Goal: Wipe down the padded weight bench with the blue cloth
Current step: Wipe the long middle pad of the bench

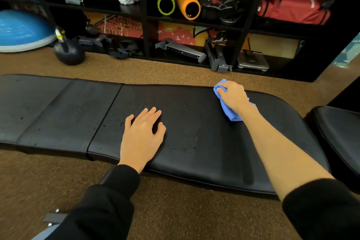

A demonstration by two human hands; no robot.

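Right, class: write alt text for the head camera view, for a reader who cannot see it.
A person's right hand grips a bunched blue cloth against the far edge of a black padded weight bench, while the left hand rests flat on the pad. Small specks dot the bench, and black shelves of gym gear stand behind it.

Bench pad: bare surface open left of the left hand and between it and the right hand; floor strip separates far edge from kettlebell and shelving; second pad just beside the right end.
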